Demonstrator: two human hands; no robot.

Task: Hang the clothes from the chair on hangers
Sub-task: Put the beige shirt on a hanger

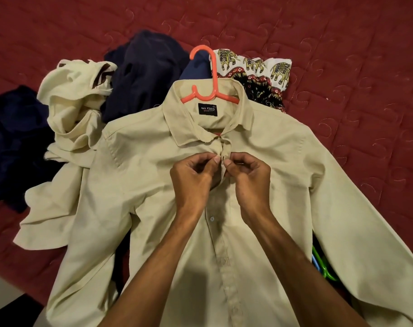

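Beige cotton is filling most of my view: the button-up shirt (153, 185) is lying face up on the bed, spread flat on the maroon quilt (342, 67). I am judging that this is keeping its two front edges lined up. The coral plastic hanger (210, 90) is sitting inside the collar, with its hook poking out above the neckband.

My left hand (193, 178) and right hand (250, 178) are both pinching the placket just below the collar, fingers curled and thumbs meeting forefingers. The button between them is hiding from me. I am taking this as fastening the neck so the shirt is not sliding off the hanger once lifted.

Beyond the collar a crumpled cream garment (73, 102), a navy garment (144, 74) and an elephant-print cloth (259, 64) are waiting. Green and blue hangers (323, 267) are peeking out beside the shirt's sleeve.
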